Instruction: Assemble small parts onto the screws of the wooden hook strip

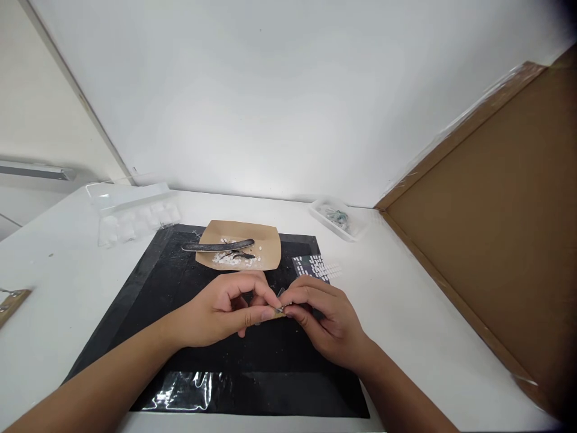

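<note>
Item: small tan piece (278, 312), pinched between my left hand (220, 313) and right hand (325, 319), fingertips closed on it, above the black mat (180, 361) mid-desk. Risk, I judge: loosened pinch drops it among white bits in the paper tray (265, 249).

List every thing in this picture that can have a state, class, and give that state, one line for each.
left hand: fingers pinched on the small piece.
right hand: fingers pinched on the small piece too.
small piece: held between both hands above the black mat; too small to identify.
paper tray: lying flat, holding white bits.
dark tool: resting across the paper tray.
clear box: lid open.
small clear tray: uncovered, with small parts inside.
</note>
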A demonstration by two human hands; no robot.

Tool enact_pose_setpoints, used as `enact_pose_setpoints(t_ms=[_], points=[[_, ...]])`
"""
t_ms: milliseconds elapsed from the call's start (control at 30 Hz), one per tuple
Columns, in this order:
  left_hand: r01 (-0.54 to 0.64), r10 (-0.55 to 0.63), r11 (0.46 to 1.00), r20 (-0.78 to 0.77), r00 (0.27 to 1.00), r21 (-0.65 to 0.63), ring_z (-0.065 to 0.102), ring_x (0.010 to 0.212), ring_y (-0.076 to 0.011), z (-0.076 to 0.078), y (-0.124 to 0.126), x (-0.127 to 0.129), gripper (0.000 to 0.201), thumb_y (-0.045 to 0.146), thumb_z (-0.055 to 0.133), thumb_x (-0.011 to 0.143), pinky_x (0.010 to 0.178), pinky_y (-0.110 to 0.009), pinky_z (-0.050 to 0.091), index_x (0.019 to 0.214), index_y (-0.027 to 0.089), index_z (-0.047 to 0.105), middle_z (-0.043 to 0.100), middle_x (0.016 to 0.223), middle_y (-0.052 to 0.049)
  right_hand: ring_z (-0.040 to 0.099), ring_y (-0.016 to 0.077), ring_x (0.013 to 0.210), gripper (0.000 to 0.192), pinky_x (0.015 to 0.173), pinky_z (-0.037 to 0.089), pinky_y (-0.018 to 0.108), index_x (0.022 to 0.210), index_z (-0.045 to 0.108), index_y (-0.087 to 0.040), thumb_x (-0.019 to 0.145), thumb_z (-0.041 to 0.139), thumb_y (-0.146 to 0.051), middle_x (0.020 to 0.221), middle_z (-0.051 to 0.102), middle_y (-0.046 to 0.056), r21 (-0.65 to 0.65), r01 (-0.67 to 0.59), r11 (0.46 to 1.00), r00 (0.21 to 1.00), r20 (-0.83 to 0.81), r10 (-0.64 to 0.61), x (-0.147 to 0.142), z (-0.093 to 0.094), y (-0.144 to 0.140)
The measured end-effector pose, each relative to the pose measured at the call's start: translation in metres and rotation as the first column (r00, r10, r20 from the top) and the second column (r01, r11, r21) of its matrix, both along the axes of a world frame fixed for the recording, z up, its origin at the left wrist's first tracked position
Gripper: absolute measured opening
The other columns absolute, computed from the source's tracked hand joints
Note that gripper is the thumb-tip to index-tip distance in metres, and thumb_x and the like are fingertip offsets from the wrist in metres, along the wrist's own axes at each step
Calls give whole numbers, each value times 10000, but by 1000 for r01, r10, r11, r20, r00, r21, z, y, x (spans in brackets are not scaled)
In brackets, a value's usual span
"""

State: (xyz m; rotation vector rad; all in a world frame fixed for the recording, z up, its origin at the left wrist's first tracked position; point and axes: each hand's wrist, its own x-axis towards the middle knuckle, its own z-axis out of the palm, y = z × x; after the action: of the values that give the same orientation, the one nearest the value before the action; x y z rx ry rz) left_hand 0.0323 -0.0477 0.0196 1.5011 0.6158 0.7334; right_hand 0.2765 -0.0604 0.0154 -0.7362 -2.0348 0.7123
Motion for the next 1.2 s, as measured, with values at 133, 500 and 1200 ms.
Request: enact_pose_setpoints(t_ms=[133, 500, 1200], points=[[-52, 62, 980, -47, 997, 194, 512, 638, -69, 1, 3, 0, 151, 249, 829, 898, 544, -154, 469, 1009, 161, 775, 534, 778, 25, 668, 144, 800, 161, 711, 554, 260, 1108, 753, -231, 1023, 653, -137, 929, 721, 32, 18, 12, 1000, 1000, 5, -12, 0, -3, 1], [-9, 107, 839, -150, 983, 544, 622, 755, -141, 3, 5, -4, 131, 258, 689, 1017, 685, -248, 518, 961, 172, 770, 687, 841, -55, 696, 170, 820, 194, 727, 590, 289, 1155, 765, -240, 1050, 618, -169, 944, 743, 57, 112, 6, 994, 996, 88, -16, -1, -6, 1], [-51, 54, 995, -30, 998, 87, 589, 694, -107, 4, 5, 4, 214, 312, 713, 1003, 642, -241, 483, 882, 140, 755, 628, 861, -37, 720, 155, 831, 200, 742, 555, 286, 1151, 729, -218, 987, 717, -105, 949, 772, 27, 365, 108, 925, 985, 88, -150, -1, -13, 1]])
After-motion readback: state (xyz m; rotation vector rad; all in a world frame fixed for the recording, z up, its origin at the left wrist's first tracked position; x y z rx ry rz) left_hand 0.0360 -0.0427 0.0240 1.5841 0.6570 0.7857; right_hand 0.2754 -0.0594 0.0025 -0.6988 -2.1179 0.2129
